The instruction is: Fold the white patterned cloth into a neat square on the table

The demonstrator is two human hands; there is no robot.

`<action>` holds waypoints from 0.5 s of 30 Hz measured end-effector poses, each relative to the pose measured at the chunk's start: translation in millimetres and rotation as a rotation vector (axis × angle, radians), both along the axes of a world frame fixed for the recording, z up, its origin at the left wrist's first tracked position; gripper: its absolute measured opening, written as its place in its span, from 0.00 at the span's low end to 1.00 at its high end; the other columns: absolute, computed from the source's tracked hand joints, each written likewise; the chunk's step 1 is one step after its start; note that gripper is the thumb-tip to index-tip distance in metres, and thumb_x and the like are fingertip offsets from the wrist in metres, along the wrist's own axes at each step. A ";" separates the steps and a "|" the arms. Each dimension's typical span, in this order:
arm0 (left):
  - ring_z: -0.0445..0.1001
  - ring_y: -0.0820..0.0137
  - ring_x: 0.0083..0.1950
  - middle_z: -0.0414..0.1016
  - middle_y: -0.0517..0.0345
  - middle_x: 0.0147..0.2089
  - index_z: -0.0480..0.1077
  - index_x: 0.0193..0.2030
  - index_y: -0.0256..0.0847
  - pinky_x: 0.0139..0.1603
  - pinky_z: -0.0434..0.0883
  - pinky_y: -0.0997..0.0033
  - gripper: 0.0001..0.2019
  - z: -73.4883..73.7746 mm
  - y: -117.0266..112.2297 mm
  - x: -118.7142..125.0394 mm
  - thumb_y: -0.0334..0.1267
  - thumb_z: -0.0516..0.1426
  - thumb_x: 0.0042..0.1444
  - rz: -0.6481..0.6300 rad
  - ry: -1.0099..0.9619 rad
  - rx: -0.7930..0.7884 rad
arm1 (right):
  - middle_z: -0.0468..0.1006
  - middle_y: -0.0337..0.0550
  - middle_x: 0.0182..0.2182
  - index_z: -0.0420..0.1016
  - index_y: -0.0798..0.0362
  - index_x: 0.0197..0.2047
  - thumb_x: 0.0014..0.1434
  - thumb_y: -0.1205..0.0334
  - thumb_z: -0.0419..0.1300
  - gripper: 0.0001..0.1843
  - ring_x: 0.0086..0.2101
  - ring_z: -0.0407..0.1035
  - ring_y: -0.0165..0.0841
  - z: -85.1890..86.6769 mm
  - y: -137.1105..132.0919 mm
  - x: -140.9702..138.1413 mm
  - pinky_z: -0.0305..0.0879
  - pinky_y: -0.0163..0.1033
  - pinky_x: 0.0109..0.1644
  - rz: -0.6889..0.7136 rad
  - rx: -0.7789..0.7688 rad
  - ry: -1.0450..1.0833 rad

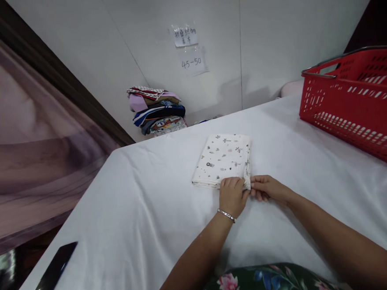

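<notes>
A folded white cloth with small printed figures (222,158) lies flat on the white-covered table (135,211). My left hand (232,196), with a thin bracelet at the wrist, has its fingers curled over the cloth's near edge. My right hand (266,187) pinches the same cloth at its near right corner. The two hands almost touch each other.
A red plastic basket (356,102) stands at the table's right side. A stack of folded colourful clothes (158,110) sits at the far edge by the wall, under two paper notes (188,48). A dark phone (48,279) lies at the near left corner. A mauve curtain (24,143) hangs left.
</notes>
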State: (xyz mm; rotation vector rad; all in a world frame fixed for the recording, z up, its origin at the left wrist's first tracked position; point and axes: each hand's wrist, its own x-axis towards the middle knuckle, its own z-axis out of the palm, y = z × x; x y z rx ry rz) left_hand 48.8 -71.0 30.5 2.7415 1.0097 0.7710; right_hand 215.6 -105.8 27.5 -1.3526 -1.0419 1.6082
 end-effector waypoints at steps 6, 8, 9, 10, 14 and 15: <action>0.65 0.65 0.45 0.70 0.55 0.41 0.65 0.43 0.41 0.47 0.61 0.61 0.12 4.9 6.6 -0.1 0.36 0.55 0.51 0.032 -0.024 -0.005 | 0.74 0.37 0.20 0.71 0.55 0.31 0.48 0.51 0.60 0.15 0.15 0.62 0.23 1.3 0.2 12.8 0.53 0.29 0.15 0.018 -0.053 -0.094; 0.66 0.65 0.45 0.70 0.55 0.42 0.65 0.44 0.41 0.48 0.61 0.61 0.13 7.5 9.2 -0.4 0.35 0.55 0.50 0.023 -0.034 -0.016 | 0.75 0.39 0.20 0.71 0.56 0.27 0.49 0.51 0.59 0.14 0.14 0.62 0.23 0.7 0.2 16.8 0.53 0.29 0.13 0.001 -0.109 -0.157; 0.66 0.65 0.45 0.70 0.55 0.43 0.65 0.45 0.42 0.48 0.61 0.60 0.14 8.5 10.2 -0.7 0.34 0.55 0.50 0.013 -0.035 -0.019 | 0.75 0.40 0.19 0.70 0.56 0.25 0.49 0.51 0.59 0.15 0.13 0.62 0.23 0.1 0.2 17.9 0.54 0.29 0.13 0.004 -0.133 -0.181; 0.66 0.64 0.46 0.70 0.55 0.43 0.65 0.45 0.42 0.48 0.61 0.60 0.14 9.4 11.1 -1.0 0.34 0.55 0.49 0.004 -0.034 -0.020 | 0.75 0.40 0.19 0.69 0.56 0.24 0.50 0.51 0.59 0.15 0.13 0.62 0.23 -0.5 0.1 18.3 0.54 0.29 0.13 0.016 -0.153 -0.195; 0.66 0.64 0.46 0.70 0.55 0.43 0.65 0.45 0.42 0.49 0.61 0.60 0.15 10.9 12.6 -2.4 0.33 0.55 0.49 -0.016 -0.016 -0.016 | 0.77 0.43 0.22 0.70 0.56 0.25 0.50 0.51 0.60 0.15 0.15 0.64 0.24 -2.4 -0.6 14.8 0.59 0.29 0.14 0.034 -0.190 -0.153; 0.66 0.64 0.46 0.70 0.55 0.43 0.65 0.45 0.42 0.48 0.61 0.60 0.15 11.0 12.8 -2.6 0.33 0.55 0.49 -0.019 -0.012 -0.016 | 0.77 0.44 0.24 0.70 0.56 0.26 0.49 0.51 0.61 0.15 0.16 0.65 0.25 -2.6 -1.0 13.1 0.60 0.29 0.14 0.036 -0.199 -0.123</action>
